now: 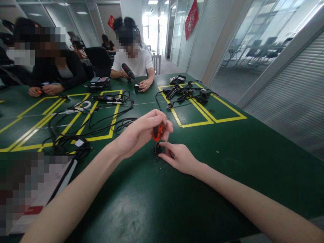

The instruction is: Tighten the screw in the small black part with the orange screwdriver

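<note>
My left hand (141, 131) is closed around an orange-and-black screwdriver (157, 132), held upright with its handle partly hidden by the fingers. Right below it, a small black part (157, 149) with a metal-looking round top stands on the green table (217, 189). The thumb and forefinger of my right hand (181, 157) pinch this part from its right side. Whether the screwdriver's tip touches the part, I cannot tell.
Black cables and adapters (187, 92) lie inside yellow tape lines at the back right. More coiled cables (76, 145) spread over the left. Across the table, a person in a white shirt (138, 64) holds a black power driver (128, 71); another person in dark clothes (73, 67) sits further left.
</note>
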`<act>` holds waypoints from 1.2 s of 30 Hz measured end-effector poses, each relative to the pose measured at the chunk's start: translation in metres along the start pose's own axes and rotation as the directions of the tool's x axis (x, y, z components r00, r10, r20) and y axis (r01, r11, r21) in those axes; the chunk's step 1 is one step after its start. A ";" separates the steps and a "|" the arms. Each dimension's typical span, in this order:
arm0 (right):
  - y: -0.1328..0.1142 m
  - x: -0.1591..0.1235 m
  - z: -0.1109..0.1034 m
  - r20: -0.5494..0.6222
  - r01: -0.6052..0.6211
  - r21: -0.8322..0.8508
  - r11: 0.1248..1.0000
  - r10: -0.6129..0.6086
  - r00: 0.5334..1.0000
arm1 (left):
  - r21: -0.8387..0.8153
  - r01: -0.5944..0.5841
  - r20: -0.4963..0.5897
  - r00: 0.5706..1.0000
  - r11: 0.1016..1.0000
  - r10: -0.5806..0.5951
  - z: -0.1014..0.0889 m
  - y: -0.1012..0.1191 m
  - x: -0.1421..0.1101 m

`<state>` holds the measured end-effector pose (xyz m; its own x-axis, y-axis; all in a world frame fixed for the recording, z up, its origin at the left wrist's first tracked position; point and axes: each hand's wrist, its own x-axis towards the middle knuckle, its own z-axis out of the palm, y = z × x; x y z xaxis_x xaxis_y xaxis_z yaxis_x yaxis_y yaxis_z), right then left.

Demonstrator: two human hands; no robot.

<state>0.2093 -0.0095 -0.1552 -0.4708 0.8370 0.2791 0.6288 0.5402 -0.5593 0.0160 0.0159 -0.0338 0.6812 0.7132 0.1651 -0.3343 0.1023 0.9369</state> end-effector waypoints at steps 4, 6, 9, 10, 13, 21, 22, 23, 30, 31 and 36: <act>0.001 0.001 0.000 0.014 -0.021 -0.001 1.000 0.021 1.000 | 0.011 -0.021 -0.011 1.000 1.000 0.021 -0.002 -0.002 -0.001; 0.001 0.001 -0.001 0.020 -0.025 0.000 1.000 0.025 0.999 | 0.013 -0.030 -0.014 0.999 0.999 0.030 -0.002 -0.002 -0.002; 0.000 0.001 -0.001 0.028 -0.025 0.001 1.000 0.025 0.999 | 0.033 -0.028 -0.025 0.999 0.999 0.029 0.000 0.000 -0.001; 0.000 0.001 -0.001 0.030 -0.025 0.001 1.000 0.025 0.999 | 0.036 -0.023 -0.030 0.999 0.999 0.024 0.001 0.001 -0.001; 0.001 0.000 -0.001 0.034 -0.026 -0.001 1.000 0.026 0.999 | 0.002 -0.018 -0.051 0.999 1.000 0.018 0.002 0.004 0.001; 0.002 0.001 -0.002 0.037 -0.024 -0.015 1.000 0.025 0.999 | 0.028 -0.021 -0.052 0.998 0.999 0.022 -0.002 0.001 0.001; 0.002 0.001 -0.002 0.037 -0.024 -0.017 1.000 0.024 0.999 | 0.026 -0.025 -0.048 0.999 0.999 0.027 -0.003 0.000 0.001; 0.002 0.001 -0.002 0.037 -0.023 -0.018 1.000 0.024 0.999 | 0.019 -0.028 -0.043 0.999 0.999 0.029 -0.003 0.000 0.000; 0.002 0.001 -0.001 0.038 -0.024 -0.026 0.999 0.025 0.999 | 0.000 -0.016 -0.045 0.999 1.000 0.016 -0.001 0.000 0.000; 0.002 0.001 -0.001 0.039 -0.025 -0.027 0.999 0.026 0.999 | -0.002 -0.017 -0.045 0.999 1.000 0.017 -0.001 0.001 0.000; 0.002 0.001 -0.001 0.042 -0.022 -0.028 0.999 0.023 0.999 | -0.017 -0.013 -0.032 0.999 1.000 0.013 -0.001 0.005 0.001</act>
<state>0.2111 -0.0076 -0.1556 -0.4814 0.8449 0.2331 0.6562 0.5238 -0.5432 0.0148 0.0178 -0.0287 0.6556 0.7364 0.1670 -0.3542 0.1045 0.9293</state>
